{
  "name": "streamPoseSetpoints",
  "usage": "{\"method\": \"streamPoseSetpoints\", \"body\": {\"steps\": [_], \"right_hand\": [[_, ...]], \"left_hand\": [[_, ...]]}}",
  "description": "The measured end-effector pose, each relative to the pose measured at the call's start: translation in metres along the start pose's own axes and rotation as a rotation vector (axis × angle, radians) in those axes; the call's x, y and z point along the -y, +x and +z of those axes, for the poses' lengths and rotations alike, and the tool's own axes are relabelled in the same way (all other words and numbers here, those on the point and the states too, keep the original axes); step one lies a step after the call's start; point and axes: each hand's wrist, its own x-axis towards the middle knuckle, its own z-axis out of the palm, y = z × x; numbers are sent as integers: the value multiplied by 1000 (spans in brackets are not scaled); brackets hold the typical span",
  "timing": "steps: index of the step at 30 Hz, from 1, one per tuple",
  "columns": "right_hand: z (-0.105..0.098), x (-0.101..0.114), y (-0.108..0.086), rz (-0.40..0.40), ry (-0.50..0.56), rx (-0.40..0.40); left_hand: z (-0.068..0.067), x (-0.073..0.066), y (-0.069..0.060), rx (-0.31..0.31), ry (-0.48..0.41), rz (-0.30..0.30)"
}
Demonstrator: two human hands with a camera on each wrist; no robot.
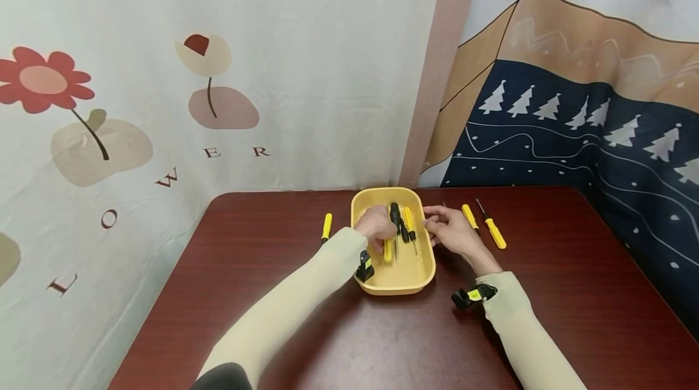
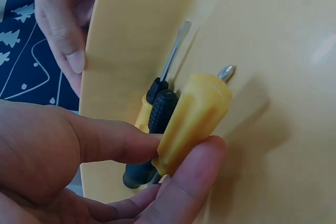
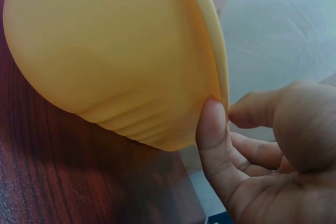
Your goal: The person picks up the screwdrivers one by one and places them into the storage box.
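My left hand (image 1: 377, 225) reaches inside the yellow tray (image 1: 395, 289). Between thumb and finger it pinches the yellow handle (image 2: 194, 116) of a screwdriver, whose shaft is mostly hidden. Beside that lie a black-handled screwdriver (image 1: 394, 213) and a screwdriver with a yellow and black handle (image 1: 409, 220). A stubby black handle (image 1: 404, 233) sits between them. Outside the tray, my right hand (image 1: 452, 233) pinches the rim at the right side between thumb and finger, as the right wrist view shows.
On the dark red table (image 1: 262, 293), a yellow-handled screwdriver (image 1: 326, 226) lies left of the tray. To the right are another yellow handle (image 1: 468, 216), partly behind the right hand, and a yellow screwdriver (image 1: 494, 232). A printed curtain (image 1: 327, 74) hangs behind the table.
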Motion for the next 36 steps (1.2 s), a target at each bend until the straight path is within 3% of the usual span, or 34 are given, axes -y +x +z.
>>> {"method": "streamPoseSetpoints", "body": {"steps": [11, 26, 36], "right_hand": [[1, 2, -1, 3, 1, -3], [-2, 2, 0, 21, -7, 4], [-1, 2, 1, 22, -21, 5]], "left_hand": [[7, 1, 6, 8, 4, -4], [8, -2, 5, 20, 18, -4], [7, 3, 5, 39, -85, -3]]}}
